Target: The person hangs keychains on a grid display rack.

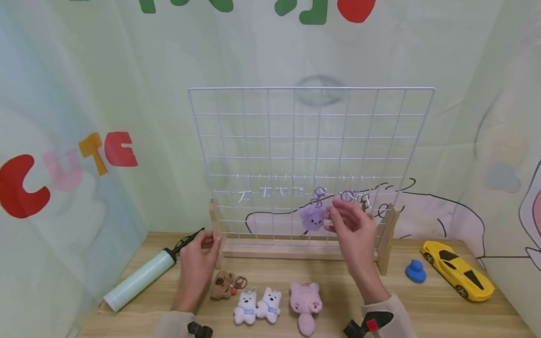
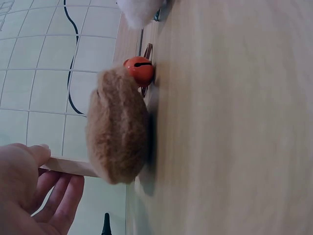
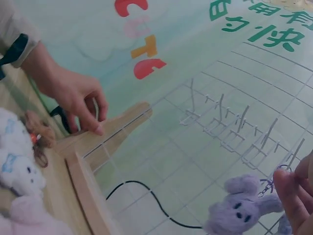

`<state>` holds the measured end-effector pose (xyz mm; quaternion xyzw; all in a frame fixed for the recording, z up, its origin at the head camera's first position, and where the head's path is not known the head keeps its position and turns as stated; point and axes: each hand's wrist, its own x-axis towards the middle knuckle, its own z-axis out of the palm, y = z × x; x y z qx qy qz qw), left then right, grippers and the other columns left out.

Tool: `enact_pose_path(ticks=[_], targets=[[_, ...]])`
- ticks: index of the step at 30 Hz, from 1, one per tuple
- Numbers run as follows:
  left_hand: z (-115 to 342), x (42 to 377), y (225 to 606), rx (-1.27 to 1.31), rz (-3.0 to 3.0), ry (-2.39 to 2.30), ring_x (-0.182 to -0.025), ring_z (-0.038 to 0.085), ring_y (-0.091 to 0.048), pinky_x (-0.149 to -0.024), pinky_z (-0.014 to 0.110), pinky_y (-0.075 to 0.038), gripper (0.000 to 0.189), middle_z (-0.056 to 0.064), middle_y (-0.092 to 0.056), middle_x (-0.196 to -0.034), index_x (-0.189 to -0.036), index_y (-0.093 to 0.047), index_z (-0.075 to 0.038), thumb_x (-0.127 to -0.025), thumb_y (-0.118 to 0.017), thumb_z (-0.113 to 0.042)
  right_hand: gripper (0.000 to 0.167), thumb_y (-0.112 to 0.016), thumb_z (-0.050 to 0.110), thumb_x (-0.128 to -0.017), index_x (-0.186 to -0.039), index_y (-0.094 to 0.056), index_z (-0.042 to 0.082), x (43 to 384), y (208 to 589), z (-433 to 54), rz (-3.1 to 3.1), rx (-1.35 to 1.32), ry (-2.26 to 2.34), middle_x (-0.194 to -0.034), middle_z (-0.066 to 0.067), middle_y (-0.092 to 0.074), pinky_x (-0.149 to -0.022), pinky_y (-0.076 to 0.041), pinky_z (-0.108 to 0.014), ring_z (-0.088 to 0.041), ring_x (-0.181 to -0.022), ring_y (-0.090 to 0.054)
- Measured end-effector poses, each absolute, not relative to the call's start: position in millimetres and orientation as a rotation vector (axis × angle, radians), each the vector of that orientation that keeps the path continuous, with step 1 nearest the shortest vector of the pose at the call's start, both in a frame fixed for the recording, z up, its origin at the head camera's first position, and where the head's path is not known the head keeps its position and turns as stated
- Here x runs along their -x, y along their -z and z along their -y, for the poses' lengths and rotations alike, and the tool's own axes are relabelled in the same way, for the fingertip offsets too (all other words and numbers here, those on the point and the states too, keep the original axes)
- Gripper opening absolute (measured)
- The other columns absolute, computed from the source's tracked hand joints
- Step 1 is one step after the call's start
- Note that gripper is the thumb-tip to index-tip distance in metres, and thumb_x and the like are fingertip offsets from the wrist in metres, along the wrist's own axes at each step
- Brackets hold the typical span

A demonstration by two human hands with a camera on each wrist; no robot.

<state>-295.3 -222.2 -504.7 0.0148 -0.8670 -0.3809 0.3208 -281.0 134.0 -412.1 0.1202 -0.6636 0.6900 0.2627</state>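
My left hand [image 1: 197, 261] grips the left wooden foot [image 3: 120, 126] of a white wire grid rack [image 1: 277, 138], thumb on one side and fingers on the other. Up at the grid, my right hand [image 1: 357, 240] pinches at a purple plush keychain [image 1: 313, 217], its fingertips right by the chain and ring. That plush hangs from one of several small hooks [image 1: 265, 191] in a row. Another ring [image 1: 346, 196] hangs just right of it, partly behind my fingers. Below my left hand lies a brown plush keychain [image 2: 117, 127] with an orange bell [image 2: 141, 71].
On the wooden table, two white plush dogs [image 1: 245, 308] and a pink plush [image 1: 305, 302] lie before the rack. A light-blue hand pump [image 1: 140, 280] is at left. A blue rubber duck [image 1: 415, 272] and yellow toy car [image 1: 456, 271] sit at right.
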Motion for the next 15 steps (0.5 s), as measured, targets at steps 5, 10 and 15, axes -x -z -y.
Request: enact_pose_path(ticks=[5,10,15], targets=[[223.6,296.4,505.7,-0.054,2.293,1.009,-0.093,0.033,-0.082,-0.074,0.048,-0.069,0.021,0.019,-0.082,-0.103,-0.110,-0.075,-0.002,-0.102,-0.079,-0.021,0.022,-0.077,0.012,-0.102,-0.122,-0.075,0.002,272.0,427.7,-134.8,1.910,-0.388,-1.767,-0.106,-0.023,-0.080,-0.075,-0.068,-0.029,-0.015,-0.086,-0.080],[223.3,295.7,505.5,-0.050,2.286,0.998,-0.092,0.033,-0.082,-0.073,0.048,-0.069,0.021,0.019,-0.082,-0.102,-0.110,-0.074,-0.002,-0.102,-0.079,-0.020,0.018,-0.077,0.010,-0.102,-0.117,-0.076,0.002,272.5,452.4,-136.7,2.047,-0.487,-1.728,-0.103,-0.021,-0.080,-0.075,-0.068,-0.027,-0.016,-0.083,-0.080],[223.2,296.5,505.7,-0.040,2.277,0.995,-0.092,0.033,-0.082,-0.073,0.048,-0.069,0.020,0.019,-0.082,-0.101,-0.109,-0.075,-0.002,-0.101,-0.079,-0.020,0.021,-0.078,0.008,-0.100,-0.118,-0.075,-0.003,281.4,477.8,-140.1,2.238,-0.582,-1.698,-0.106,-0.025,-0.080,-0.078,-0.067,-0.025,-0.019,-0.087,-0.079]])
